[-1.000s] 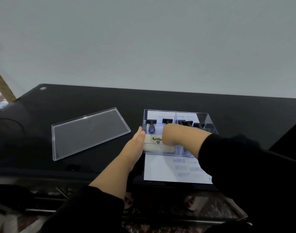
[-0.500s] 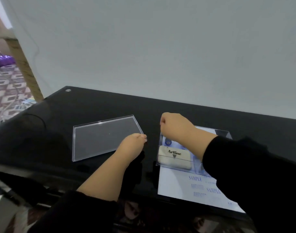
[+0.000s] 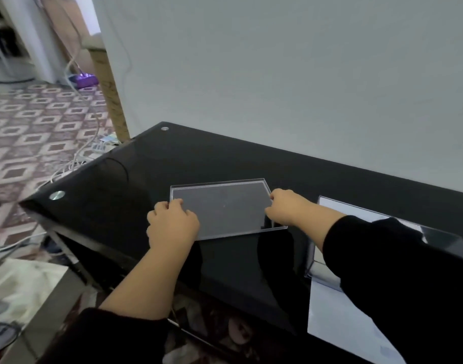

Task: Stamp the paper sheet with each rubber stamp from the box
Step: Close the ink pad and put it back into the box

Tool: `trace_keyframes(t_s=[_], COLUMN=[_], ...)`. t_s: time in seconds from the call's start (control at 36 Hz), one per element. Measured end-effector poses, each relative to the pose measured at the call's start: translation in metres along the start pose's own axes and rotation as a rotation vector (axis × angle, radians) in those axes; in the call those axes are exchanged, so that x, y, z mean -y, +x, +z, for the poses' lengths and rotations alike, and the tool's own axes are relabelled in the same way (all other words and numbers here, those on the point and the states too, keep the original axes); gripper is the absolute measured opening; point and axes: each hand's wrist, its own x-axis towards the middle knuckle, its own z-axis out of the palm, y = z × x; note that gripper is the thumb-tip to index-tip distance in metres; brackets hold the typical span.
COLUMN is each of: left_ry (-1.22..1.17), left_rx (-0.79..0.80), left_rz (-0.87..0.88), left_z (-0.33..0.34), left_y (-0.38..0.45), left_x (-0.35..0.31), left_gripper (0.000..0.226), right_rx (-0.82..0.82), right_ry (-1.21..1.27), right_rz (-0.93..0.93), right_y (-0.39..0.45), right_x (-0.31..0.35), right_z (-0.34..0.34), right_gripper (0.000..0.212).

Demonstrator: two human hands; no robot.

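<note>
A clear lid (image 3: 225, 207) is seen lying flat on the black table (image 3: 151, 174), and every other place is given from it. The left hand (image 3: 172, 224) is laid over the lid's near left corner, knuckles up and fingers curled down onto the left edge; the edge appears to be grasped, with the thumb hidden beneath the palm. The left forearm is bare and is stretched from a black sleeve (image 3: 101, 334) at the bottom of the view, slanting up and rightward toward the lid. The right hand (image 3: 288, 207) is set at the lid's right edge, the fingers bent and closed on that edge near the far right corner, with the wrist resting over the near right corner. The right forearm is reached across from the right, bare only near the wrist, the rest being covered by a black sleeve (image 3: 398, 279). Right of the lid, well apart from it, the clear box (image 3: 443, 240) is seen, mostly hidden behind the right sleeve; the stamps inside cannot be made out. The paper (image 3: 338, 324) is spread under and in front of the box, to the near right of the lid, its printed marks being too blurred to read.
</note>
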Motion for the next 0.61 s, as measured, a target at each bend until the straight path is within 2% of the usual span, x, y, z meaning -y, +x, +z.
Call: trace_keyframes(t_s=[0.22,0.61], left_ry=[-0.007,-0.118], left_rx=[0.042,-0.021], left_rz=[-0.048,-0.055], left_z=[0.002,-0.009], left_y=[0.009,0.010], left_x=[0.005,-0.013], left_gripper=[0.045,0.053], right_rx=[0.105,-0.100], right_ry=[-0.204,0.091], right_rz=[0.088,0.063], right_y=[0.021,0.016], right_x=[0.007,-0.004], right_z=[0.003,-0.008], right_gripper=[0.030,0.037])
